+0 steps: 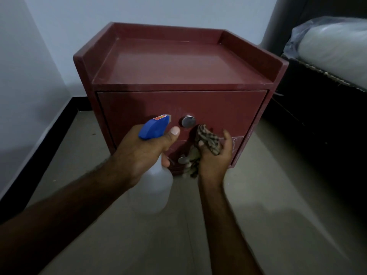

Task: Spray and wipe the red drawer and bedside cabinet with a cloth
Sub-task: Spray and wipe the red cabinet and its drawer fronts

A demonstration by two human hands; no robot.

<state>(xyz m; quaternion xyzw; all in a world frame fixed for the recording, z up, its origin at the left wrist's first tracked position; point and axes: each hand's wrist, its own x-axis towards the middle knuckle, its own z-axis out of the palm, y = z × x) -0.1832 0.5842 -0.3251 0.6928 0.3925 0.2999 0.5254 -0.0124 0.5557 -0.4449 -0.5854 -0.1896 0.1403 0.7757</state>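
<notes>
While your left hand (143,153) grips the spray bottle (156,183), nozzle close to the red drawer (228,110) just left of its knob (188,121), keep bursts short and aim off the knob. Right hand (215,155) clutches the bunched cloth (208,138) just below-right of that knob: spread it flat, wipe straight across. Bedside cabinet (178,64) stands on the floor (278,195) beside the bed (317,116); do its top too.

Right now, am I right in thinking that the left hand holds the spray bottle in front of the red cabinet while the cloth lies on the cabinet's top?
Not quite: the cloth is not on the top. The right hand grips it in front of the drawer fronts, just below the upper knob, as the head view shows. The rest stands: the left hand holds the spray bottle in front of the red cabinet.
</notes>
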